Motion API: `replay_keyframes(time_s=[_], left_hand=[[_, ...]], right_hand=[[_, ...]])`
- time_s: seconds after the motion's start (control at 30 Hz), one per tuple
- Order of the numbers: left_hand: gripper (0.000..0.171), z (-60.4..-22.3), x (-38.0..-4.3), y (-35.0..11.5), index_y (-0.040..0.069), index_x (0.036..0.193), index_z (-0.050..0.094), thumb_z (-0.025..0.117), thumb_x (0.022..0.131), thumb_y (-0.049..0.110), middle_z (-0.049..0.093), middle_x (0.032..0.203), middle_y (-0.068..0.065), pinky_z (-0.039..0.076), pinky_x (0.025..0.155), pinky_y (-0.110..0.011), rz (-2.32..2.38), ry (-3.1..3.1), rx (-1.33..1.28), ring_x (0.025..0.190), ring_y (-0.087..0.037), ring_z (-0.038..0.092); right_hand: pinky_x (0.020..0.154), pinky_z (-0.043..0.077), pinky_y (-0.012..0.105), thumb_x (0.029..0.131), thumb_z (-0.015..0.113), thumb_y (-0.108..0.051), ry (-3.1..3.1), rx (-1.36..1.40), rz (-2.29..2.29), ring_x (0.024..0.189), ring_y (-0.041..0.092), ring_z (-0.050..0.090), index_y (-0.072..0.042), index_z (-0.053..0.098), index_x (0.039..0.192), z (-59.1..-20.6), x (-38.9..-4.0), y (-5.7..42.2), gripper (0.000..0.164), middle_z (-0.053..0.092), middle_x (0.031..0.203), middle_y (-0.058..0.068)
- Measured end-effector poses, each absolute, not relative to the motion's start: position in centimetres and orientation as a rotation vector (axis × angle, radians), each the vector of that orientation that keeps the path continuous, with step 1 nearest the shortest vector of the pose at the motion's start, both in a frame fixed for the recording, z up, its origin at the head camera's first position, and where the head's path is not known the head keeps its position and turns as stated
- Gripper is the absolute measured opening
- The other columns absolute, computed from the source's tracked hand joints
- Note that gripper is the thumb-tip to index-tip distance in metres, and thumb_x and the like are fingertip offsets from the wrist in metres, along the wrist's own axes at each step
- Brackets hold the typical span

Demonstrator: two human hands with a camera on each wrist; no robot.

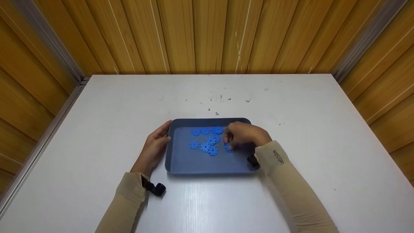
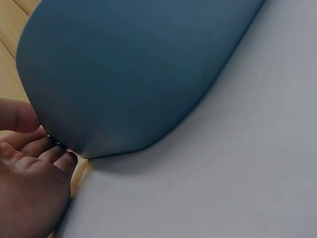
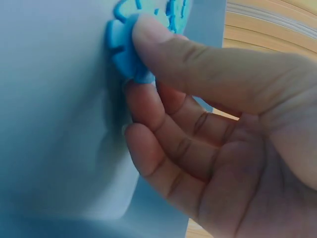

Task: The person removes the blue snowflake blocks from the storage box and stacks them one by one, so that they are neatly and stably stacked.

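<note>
A shallow blue-grey tray point(image 1: 194, 164) lies on the table in the head view. My left hand point(image 1: 153, 149) grips its left side, with the thumb at the rim and the fingers against the outer wall; the left wrist view shows the fingers at the tray's edge point(image 2: 129, 79). Over the right part of the tray, my right hand point(image 1: 244, 133) pinches a blue notched disc point(image 3: 121, 47) between thumb and fingers. This disc looks tilted close to the tray floor. Several similar blue discs point(image 1: 205, 147) lie in the tray, some overlapping, left of the right hand.
The white table point(image 1: 113, 106) carries small dark marks point(image 1: 217, 113) behind the tray. Yellow wooden panels point(image 1: 207, 35) stand along the back and sides. A black wrist device point(image 1: 157, 189) sits on the left sleeve, another point(image 1: 253, 160) at the right.
</note>
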State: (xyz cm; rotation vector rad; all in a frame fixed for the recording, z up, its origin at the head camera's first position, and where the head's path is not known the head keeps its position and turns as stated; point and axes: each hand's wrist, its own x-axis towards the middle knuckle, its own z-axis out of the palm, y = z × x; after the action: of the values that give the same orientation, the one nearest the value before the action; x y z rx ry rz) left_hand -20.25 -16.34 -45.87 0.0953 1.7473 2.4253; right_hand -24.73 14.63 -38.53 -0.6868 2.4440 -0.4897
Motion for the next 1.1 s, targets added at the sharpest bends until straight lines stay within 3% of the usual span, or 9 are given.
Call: replay_keyframes(time_s=[0.17, 0.73, 1.1], left_hand=[[0.064, -45.9, -20.2, -16.4, 0.002, 0.149, 0.03, 0.04, 0.088, -0.013, 0.028, 0.158, -0.009, 0.015, 0.121, -0.032, 2.435, 1.722, 0.111, 0.148, -0.018, 0.02], [0.063, -46.0, -20.2, -16.9, 0.0, 0.149, 0.03, 0.039, 0.088, -0.014, 0.028, 0.158, -0.011, 0.015, 0.121, -0.031, 2.452, 1.721, 0.096, 0.148, -0.017, 0.02], [0.062, -45.9, -20.0, -17.0, 0.0, 0.148, 0.031, 0.04, 0.089, -0.013, 0.027, 0.158, -0.011, 0.014, 0.121, -0.032, 2.45, 1.734, 0.109, 0.148, -0.019, 0.02]], right_hand=[[0.061, 0.045, 0.022, 0.077, 0.074, -0.002, 2.458, -0.729, -0.528, 0.067, 0.011, 0.054, -0.009, 0.069, 0.085, -37.9, -24.6, 14.8, 0.011, 0.064, 0.079, 0.001], [0.064, 0.05, 0.025, 0.084, 0.069, -0.005, 2.506, -0.748, -0.657, 0.073, 0.014, 0.058, -0.008, 0.07, 0.09, -36.2, -24.7, 16.5, 0.006, 0.069, 0.088, 0.003], [0.072, 0.051, 0.03, 0.087, 0.068, -0.007, 2.615, -0.682, -0.779, 0.08, 0.017, 0.06, -0.007, 0.071, 0.096, -35.3, -24.8, 19.4, 0.01, 0.07, 0.094, 0.007]])
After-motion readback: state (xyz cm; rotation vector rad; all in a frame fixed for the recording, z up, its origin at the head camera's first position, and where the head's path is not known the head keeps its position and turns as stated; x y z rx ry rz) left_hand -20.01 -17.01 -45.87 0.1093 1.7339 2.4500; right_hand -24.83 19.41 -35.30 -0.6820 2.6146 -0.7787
